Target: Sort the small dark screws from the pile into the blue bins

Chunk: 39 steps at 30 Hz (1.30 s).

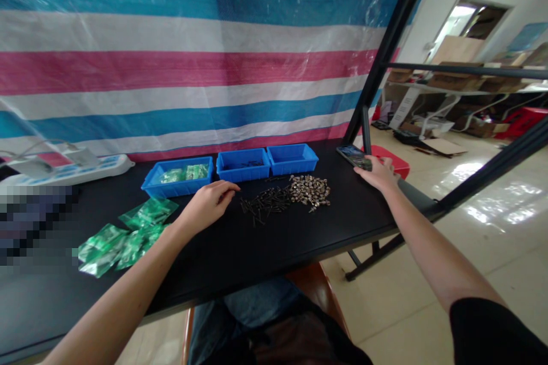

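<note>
My left hand (209, 204) hovers over or rests on the black table, its fingers curled together. Whatever it may hold is too small or hidden to make out. Just right of its fingertips lies a loose heap of black screws (268, 201). A pile of small silvery metal parts (310, 190) touches that heap on the right. At the table's right end my right hand (380, 171) is closed on the near end of a dark phone (353, 156), which lies at a slant near the edge. Part of the phone is covered by the fingers.
Three blue trays stand in a row: one with green packets (177, 189), one with some black screws (243, 174), and a right one (292, 168). Green plastic bags (128, 242) lie left. Behind are a power strip (107, 166) and striped sheet (180, 74); a black frame (371, 88) rises right.
</note>
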{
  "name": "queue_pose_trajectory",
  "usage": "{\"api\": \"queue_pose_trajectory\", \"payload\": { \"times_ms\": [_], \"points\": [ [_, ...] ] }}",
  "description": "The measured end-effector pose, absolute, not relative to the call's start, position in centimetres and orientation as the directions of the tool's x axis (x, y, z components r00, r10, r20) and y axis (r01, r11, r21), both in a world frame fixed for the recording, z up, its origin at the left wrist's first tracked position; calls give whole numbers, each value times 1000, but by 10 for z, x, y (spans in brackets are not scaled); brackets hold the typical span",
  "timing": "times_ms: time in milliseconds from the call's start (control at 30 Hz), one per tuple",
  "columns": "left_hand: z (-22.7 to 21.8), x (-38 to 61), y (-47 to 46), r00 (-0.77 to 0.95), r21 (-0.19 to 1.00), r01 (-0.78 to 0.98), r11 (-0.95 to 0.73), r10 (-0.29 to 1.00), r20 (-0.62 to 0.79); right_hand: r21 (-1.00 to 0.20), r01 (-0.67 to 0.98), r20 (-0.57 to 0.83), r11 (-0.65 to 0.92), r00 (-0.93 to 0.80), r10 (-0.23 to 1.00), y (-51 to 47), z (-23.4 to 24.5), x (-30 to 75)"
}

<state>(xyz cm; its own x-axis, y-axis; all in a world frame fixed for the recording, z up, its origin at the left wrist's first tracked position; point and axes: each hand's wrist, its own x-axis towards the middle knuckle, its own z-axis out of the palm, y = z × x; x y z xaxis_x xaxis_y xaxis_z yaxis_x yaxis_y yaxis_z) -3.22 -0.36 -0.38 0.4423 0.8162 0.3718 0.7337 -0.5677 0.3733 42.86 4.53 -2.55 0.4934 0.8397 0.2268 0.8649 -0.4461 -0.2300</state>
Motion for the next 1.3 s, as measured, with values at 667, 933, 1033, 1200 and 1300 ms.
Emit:
{"api": "queue_pose_trajectory", "payload": {
  "times_ms": [667, 933, 1033, 1200, 1300],
  "points": [
    [-4, -33, -3, 440, 372, 728, -575, 809, 390, -320, 823, 205, -470, 545, 813, 38, -17, 419],
    [0, -22, 8, 369, 456, 709, -538, 834, 409, -238, 957, 756, 168, 74, 650, 24, -1, 325],
    [11, -9, 19, 310, 499, 701, -510, 848, 431, -154, 840, 765, 519, -231, 602, 30, 17, 254],
    [22, 6, 28, 227, 562, 666, -490, 851, 473, -87, 651, 722, 754, -480, 498, 42, 31, 168],
    [14, 5, 25, 254, 534, 690, -489, 854, 455, -135, 624, 701, 770, -489, 519, 41, 20, 154]
  ]
}}
